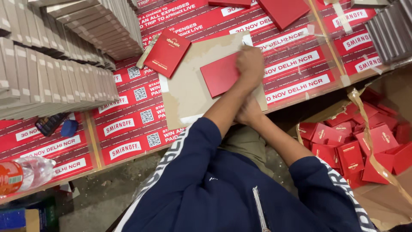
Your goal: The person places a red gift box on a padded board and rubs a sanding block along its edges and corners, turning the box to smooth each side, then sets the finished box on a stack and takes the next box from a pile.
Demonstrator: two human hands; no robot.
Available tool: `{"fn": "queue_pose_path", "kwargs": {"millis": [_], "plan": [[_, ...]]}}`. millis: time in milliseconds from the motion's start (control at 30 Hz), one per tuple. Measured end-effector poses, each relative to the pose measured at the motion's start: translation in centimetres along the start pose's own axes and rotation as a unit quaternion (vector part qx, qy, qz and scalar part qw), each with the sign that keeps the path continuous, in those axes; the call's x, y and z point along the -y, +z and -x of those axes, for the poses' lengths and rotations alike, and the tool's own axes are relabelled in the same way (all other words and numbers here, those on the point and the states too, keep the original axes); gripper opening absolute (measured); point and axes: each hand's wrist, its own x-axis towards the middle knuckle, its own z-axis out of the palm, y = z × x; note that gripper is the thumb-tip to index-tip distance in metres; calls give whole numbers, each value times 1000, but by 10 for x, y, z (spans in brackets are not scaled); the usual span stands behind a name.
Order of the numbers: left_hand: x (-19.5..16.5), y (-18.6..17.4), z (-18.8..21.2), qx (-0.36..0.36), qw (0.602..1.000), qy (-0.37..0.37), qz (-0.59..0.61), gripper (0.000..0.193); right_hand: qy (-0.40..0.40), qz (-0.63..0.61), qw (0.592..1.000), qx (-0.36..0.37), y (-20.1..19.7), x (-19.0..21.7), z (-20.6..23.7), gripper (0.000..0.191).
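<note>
Mid-batch: left hand presses flat on a plain red cover lying on the cardboard sheet.
Right hand sits under the left forearm, grip unclear; carton holds many finished red boxes, grey board stacks remain.

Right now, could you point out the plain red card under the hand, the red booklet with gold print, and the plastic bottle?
Plain red card (218, 75), head view, bare left half.
Red booklet (168, 52), head view, cover's middle.
Plastic bottle (30, 172), head view, clear body.
</note>
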Motion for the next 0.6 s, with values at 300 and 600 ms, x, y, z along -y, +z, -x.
{"fn": "queue_pose_path", "kwargs": {"millis": [300, 600], "plan": [[60, -4, 0, -130, 969, 209, 7, 25, 2, 133, 991, 16, -18, 21, -14, 80], [94, 6, 38, 72, 888, 427, 153, 28, 53, -89, 995, -1, -40, 26, -21, 79]]}}
